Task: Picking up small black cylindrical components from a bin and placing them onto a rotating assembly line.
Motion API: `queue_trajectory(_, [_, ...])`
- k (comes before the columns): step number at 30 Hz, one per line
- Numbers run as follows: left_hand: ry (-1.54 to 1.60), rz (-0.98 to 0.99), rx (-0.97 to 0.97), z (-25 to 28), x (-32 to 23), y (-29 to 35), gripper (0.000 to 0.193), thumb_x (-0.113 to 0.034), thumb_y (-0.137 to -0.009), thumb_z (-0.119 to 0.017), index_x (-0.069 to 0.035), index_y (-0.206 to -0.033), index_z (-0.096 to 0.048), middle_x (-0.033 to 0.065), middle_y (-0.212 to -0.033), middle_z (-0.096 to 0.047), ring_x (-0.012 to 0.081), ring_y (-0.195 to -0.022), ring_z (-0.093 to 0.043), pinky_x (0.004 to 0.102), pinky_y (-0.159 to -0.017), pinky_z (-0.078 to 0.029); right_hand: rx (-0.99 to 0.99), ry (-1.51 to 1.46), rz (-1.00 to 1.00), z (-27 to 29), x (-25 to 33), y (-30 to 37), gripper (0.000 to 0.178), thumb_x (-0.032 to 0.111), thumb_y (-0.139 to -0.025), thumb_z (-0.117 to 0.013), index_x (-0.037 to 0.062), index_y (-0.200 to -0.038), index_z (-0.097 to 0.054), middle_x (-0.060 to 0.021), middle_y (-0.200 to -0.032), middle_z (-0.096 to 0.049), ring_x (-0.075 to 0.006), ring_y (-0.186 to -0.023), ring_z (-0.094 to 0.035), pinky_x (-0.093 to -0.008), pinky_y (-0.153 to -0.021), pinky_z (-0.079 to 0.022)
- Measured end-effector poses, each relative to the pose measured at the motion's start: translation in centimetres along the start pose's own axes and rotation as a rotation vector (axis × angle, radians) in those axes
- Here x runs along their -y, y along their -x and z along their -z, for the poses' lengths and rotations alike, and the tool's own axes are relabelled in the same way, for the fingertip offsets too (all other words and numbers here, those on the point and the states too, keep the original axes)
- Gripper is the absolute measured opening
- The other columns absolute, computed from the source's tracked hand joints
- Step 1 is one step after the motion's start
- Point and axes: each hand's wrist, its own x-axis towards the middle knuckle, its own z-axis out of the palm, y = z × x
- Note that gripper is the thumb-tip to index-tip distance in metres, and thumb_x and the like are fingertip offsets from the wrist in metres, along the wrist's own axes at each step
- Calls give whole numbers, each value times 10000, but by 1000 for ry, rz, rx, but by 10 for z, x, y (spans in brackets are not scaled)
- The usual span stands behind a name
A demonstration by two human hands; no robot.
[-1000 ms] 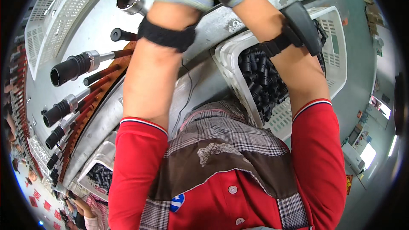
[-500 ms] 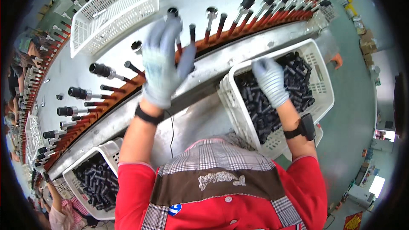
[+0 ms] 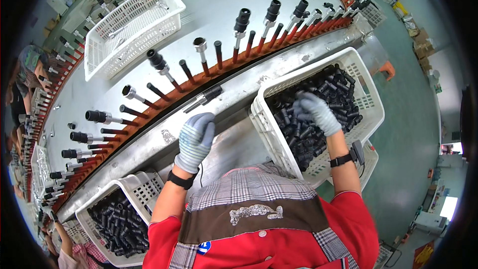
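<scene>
My left hand (image 3: 195, 142), in a grey-white knitted glove, hovers at the near edge of the metal ledge (image 3: 172, 128). Its fingers are curled in, and anything inside them is hidden. Just beyond it a metal fitting with a black ribbed sleeve (image 3: 213, 93) lies loose on the ledge. Gloved the same way, my right hand (image 3: 318, 113) dips into a white plastic basket (image 3: 371, 94) heaped with short black sleeves (image 3: 311, 142). Those fingers bend down among the sleeves, so their grip is out of sight.
A curved rail of red, black-tipped posts (image 3: 219, 55) runs past the ledge, several bearing metal fittings with black sleeves (image 3: 242, 20). Beyond stands a white basket (image 3: 132, 40). Another basket of sleeves (image 3: 107, 194) sits at lower left. Other people work at the far left.
My left hand has drawn back toward me from a post, its fingers curling in. The loose fitting on the ledge now shows. My right hand stays in the basket, its fingers lower.
</scene>
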Motion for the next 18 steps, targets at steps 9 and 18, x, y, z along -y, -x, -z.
queue_trajectory(9, [-2, -119, 109, -46, -30, -48, 149, -55, -799, -632, -29, -944, -651, 155, -910, -669, 338, -854, -647, 409, -769, -519, -368, -392, 733, 71, 107, -100, 226, 249, -897, -644, 94, -761, -554, -21, -628, -540, -136, -508, -517, -296, -511, -479])
queue_trajectory(18, [-21, -122, 186, -81, -37, -68, 172, -61, -796, -645, -40, -967, -643, 125, -928, -667, 315, -853, -637, 395, -763, -512, -319, -486, 907, 76, 202, -231, 254, 289, -848, -734, 102, -862, -561, -67, -741, -656, -159, -605, -617, -295, -549, -487])
